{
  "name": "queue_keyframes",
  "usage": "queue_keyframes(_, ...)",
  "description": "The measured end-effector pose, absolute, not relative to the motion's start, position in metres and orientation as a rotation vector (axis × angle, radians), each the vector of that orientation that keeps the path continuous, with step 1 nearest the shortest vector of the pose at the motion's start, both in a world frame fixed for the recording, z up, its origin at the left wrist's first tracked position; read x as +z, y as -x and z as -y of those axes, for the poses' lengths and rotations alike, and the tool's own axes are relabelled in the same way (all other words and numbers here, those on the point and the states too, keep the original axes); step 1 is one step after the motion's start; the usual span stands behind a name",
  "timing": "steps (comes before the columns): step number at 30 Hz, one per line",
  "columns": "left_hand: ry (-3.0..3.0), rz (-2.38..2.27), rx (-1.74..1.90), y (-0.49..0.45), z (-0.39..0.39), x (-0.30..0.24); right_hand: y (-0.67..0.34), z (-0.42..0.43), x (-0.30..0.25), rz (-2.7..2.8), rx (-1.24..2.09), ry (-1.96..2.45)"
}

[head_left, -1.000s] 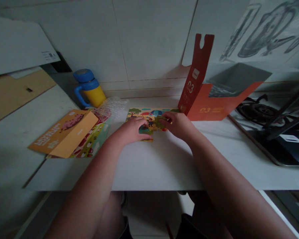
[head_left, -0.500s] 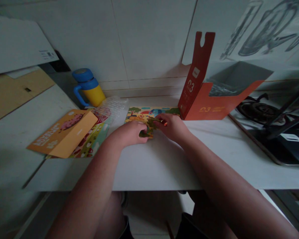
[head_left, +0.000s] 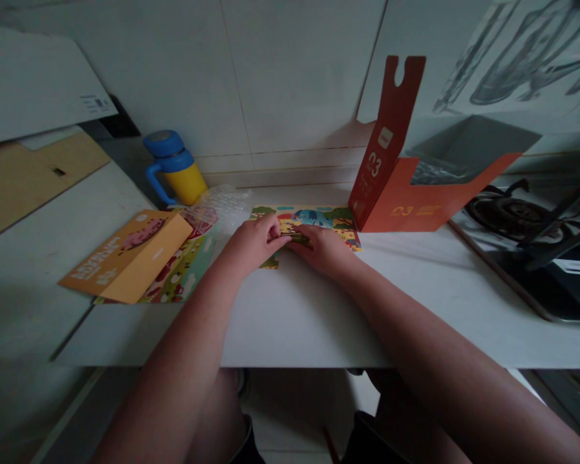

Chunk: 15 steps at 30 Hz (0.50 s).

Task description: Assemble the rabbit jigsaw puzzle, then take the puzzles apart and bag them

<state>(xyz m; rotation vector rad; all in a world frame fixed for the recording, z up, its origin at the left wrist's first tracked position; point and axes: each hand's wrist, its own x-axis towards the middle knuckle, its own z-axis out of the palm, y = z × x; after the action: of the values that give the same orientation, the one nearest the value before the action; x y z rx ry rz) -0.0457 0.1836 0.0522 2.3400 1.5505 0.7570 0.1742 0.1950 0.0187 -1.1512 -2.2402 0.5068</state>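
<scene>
A colourful jigsaw puzzle (head_left: 341, 219) with animals and trees lies on the white counter, partly covered by my hands. Above it, a thin set of puzzle pieces (head_left: 298, 238) is seen edge-on between my hands. My left hand (head_left: 261, 240) is closed, its thumb and curled fingers pinching the left end of these pieces. From the right, my right hand (head_left: 325, 243) grips the same pieces, with its fingertips close to the left thumb. How many pieces there are cannot be made out.
An orange box (head_left: 415, 206) with its lid raised stands behind on the right, beside a gas stove (head_left: 507, 216). To the left lie an orange picture envelope (head_left: 130, 251), a printed sheet (head_left: 186, 270) and clear plastic wrap (head_left: 225, 206). Behind them stands a blue-and-yellow mug (head_left: 176, 167).
My hands have come together, the left rising slightly and turning inward. The pieces that were in my right hand are now between both hands. More of the puzzle's right side shows.
</scene>
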Motion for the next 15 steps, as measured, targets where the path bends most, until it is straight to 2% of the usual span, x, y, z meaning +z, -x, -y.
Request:
queue_keyframes(3,-2.325,-1.634,0.701,0.056,-0.186,0.052,-0.171,-0.196,0.019,2.198,0.511,1.227)
queue_keyframes(9,-2.453,-1.404,0.203,0.079,-0.185,0.048,-0.173,-0.198,0.016,2.009,0.558,1.422)
queue_keyframes(15,-2.493,-1.325,0.169,0.075,-0.183,0.053,-0.173,-0.198,0.014,2.033,0.549,1.412)
